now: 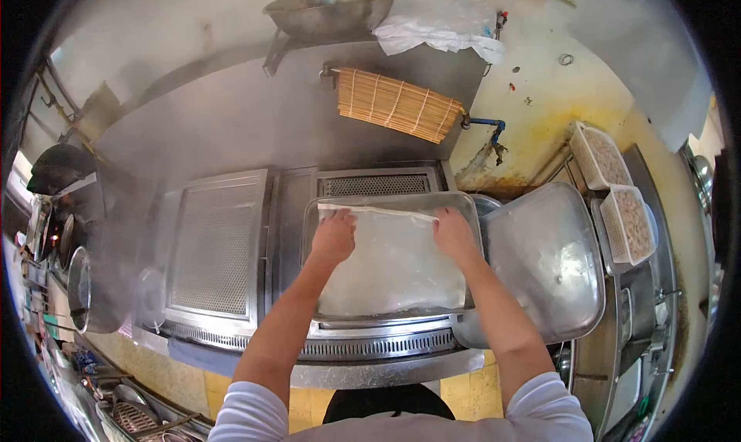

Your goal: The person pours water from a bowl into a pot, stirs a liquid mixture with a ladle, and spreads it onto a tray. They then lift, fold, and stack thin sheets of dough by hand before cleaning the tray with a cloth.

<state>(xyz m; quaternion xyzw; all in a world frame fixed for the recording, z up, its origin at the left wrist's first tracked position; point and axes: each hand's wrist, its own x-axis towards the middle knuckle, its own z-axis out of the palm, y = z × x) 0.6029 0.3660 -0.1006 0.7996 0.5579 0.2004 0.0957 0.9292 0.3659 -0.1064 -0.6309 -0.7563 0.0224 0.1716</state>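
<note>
A shallow metal tray [392, 201] sits on the steamer top in front of me. A thin, whitish, translucent sheet [390, 272] lies flat in it, with a rolled or folded white strip [378, 210] along its far edge. At the strip's left end, my left hand [333, 237] is closed with its fingertips on the edge. My right hand [454, 235] pinches the strip's other end, by the tray's right side. Both forearms reach over the near part of the tray.
A second metal tray [544, 261] leans close on the right, beside white baskets [627, 224] of small pale pieces. To the left is a perforated steamer panel [216, 249], with steam rising. A bamboo mat [399, 104] and a metal pan [332, 14] are at the back wall.
</note>
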